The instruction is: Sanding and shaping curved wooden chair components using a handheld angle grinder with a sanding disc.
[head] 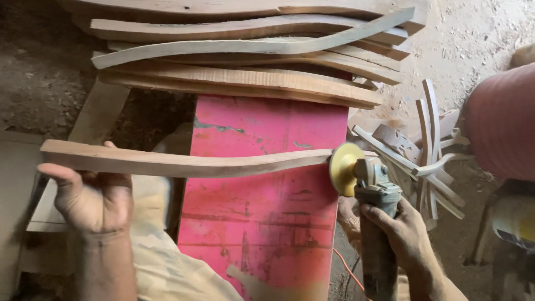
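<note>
My left hand (92,198) grips the left end of a long curved wooden strip (184,163) that lies across a worn pink board (267,212). My right hand (398,231) holds the grey body of an angle grinder (376,217), thumb up along its side. The grinder's yellow sanding disc (341,168) touches the strip's right end. An orange cord (348,270) trails down from the tool.
A stack of similar curved wooden pieces (245,61) lies across the far end of the pink board. Thin curved offcuts (423,150) pile up on the dusty floor at right. A pink rounded shape (501,120) fills the right edge. Pale boards (100,111) sit at left.
</note>
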